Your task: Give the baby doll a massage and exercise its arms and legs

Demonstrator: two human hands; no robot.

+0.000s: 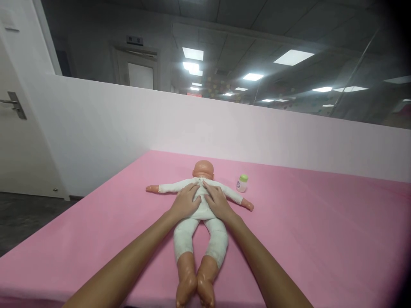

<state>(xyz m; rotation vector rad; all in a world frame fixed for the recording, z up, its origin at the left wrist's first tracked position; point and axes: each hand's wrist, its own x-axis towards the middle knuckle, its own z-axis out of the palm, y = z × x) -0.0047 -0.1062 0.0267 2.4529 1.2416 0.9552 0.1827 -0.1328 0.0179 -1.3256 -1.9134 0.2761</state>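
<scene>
Doll point(201, 214) lies face up at centre frame on the pink bed point(321, 239), long axis running head away, feet toward the camera. Left hand point(186, 203) and right hand point(216, 203) rest flat on its chest, fingers spread, gripping nothing. Bottle point(242, 183) stands near the doll's arm, right of centre. Open bed surrounds all sides.

Pink bed sheet point(321, 239); doll point(201, 214) in white suit, tan skin; white bottle point(242, 183), green cap.

A pink bed point(321, 239) carries a doll point(201, 214) and small bottle point(242, 183).
</scene>
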